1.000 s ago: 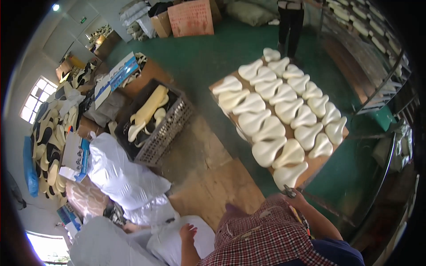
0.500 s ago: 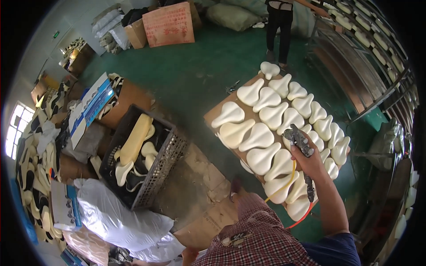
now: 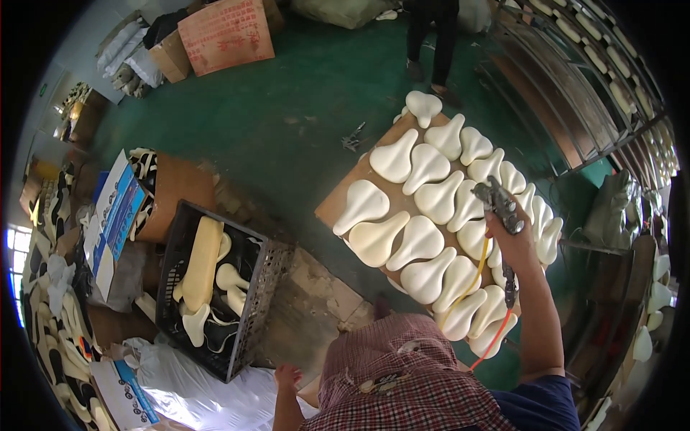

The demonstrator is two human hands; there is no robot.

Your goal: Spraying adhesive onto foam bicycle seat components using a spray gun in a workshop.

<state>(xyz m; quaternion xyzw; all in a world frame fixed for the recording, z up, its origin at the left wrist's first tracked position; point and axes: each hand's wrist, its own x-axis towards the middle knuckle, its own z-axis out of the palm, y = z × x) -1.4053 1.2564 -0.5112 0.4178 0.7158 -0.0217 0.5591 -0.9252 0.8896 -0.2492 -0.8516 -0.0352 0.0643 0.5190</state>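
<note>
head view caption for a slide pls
Right hand holds a spray gun over cream saddle-shaped foam pads on a board; left hand hangs free.

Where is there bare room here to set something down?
Bare green floor lies between the cardboard boxes and the wooden board. The board is packed with cream saddle pads, where the right hand holds a spray gun. The black crate is part full.

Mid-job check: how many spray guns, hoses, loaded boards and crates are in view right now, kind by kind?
Metal spray gun, gripped in the right hand: 1
Hoses: 2, a yellow hose and a red hose
Wooden board carrying cream saddle-shaped foam pads: 1
Black plastic mesh crate: 1
Total: 5
</note>
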